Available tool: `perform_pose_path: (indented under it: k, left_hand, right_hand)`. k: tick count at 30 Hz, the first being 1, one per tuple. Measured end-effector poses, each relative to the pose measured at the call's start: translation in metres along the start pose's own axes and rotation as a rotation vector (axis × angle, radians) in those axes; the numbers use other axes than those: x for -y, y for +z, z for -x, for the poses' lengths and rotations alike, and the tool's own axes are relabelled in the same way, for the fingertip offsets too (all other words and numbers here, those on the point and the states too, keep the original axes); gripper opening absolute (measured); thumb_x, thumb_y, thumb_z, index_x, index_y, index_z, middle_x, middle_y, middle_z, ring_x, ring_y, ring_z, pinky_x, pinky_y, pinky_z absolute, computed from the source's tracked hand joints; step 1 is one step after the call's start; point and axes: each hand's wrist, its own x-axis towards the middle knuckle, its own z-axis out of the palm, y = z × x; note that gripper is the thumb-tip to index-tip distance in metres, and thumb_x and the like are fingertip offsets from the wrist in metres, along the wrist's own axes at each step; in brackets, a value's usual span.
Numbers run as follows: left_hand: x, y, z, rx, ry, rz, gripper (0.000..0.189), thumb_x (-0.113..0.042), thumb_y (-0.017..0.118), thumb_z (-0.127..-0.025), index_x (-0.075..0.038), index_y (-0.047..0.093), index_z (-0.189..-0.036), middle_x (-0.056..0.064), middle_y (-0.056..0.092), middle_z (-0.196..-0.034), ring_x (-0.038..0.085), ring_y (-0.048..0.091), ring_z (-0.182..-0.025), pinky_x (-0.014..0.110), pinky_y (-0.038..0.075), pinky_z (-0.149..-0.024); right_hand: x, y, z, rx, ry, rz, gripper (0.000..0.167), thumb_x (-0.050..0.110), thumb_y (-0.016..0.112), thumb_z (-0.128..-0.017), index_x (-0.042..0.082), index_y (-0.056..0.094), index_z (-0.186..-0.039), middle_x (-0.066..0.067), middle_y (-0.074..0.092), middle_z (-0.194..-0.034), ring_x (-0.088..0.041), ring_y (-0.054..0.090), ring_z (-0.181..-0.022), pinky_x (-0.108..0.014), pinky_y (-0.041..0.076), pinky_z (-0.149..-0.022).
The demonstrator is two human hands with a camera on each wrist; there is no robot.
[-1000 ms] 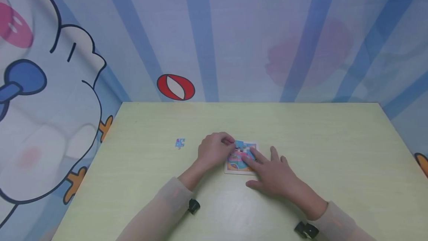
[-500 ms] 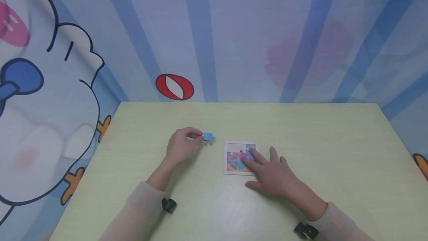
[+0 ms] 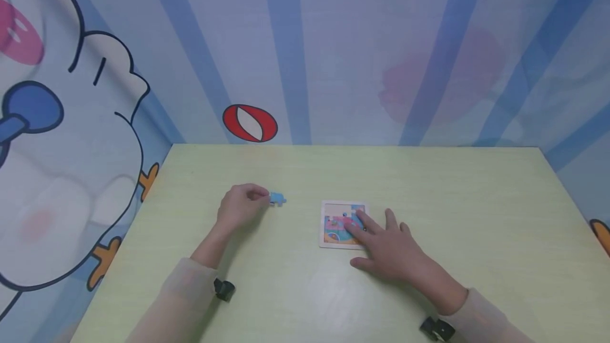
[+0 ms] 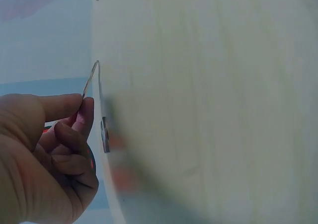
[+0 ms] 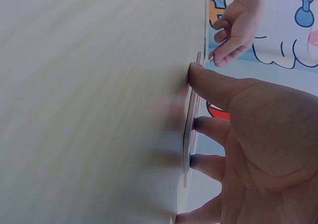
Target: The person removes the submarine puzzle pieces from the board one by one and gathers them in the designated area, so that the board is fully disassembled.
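Note:
My left hand (image 3: 242, 206) pinches a light-blue jigsaw piece (image 3: 277, 198) between thumb and fingertips, left of the puzzle tray. In the left wrist view the piece (image 4: 90, 79) appears edge-on as a thin sliver. Another small jigsaw piece (image 4: 105, 134) lies on the table beyond the fingers; the left hand hides it in the head view. The square puzzle tray (image 3: 344, 246) has a white rim, with pink, blue and orange pieces inside and a bare pale patch at its upper left. My right hand (image 3: 393, 250) lies with spread fingers, fingertips on the tray's right side.
A pale yellow table (image 3: 452, 200) carries everything. Behind it hangs a blue striped backdrop (image 3: 333, 57) with cartoon figures, meeting the table's far edge. Black wrist cameras (image 3: 224, 290) sit under both sleeves.
My left hand has moved left from the tray's upper left corner, taking the light-blue jigsaw piece with it and leaving that corner bare. The right hand has stayed in place.

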Motion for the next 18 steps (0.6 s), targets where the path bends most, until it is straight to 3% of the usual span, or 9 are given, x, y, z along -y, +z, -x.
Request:
perform_pose_path:
  k: [10,18]
  left_hand:
    - [-0.0026,0.0045,0.0014,0.003,0.01,-0.092,0.014,-0.025,0.074,-0.095,-0.019,0.079,-0.106,-0.001,0.075,-0.096,0.022,0.067,-0.093,0.043,0.048,-0.079]
    - [-0.0056,0.0043,0.0022,0.006,0.002,-0.125,0.013,-0.025,0.075,-0.095,-0.019,0.079,-0.106,-0.002,0.074,-0.096,0.022,0.065,-0.092,0.043,0.047,-0.078]
  right_hand:
    - [-0.0003,0.0005,0.0004,-0.003,-0.005,-0.005,0.075,0.061,0.063,-0.096,0.027,0.042,-0.16,-0.01,0.031,-0.167,-0.07,0.029,-0.137,-0.078,0.038,-0.096]
    - [-0.0012,0.0011,0.0006,-0.007,-0.003,-0.014,0.075,0.06,0.063,-0.097,0.027,0.041,-0.16,-0.009,0.031,-0.168,-0.069,0.028,-0.138,-0.078,0.037,-0.097]
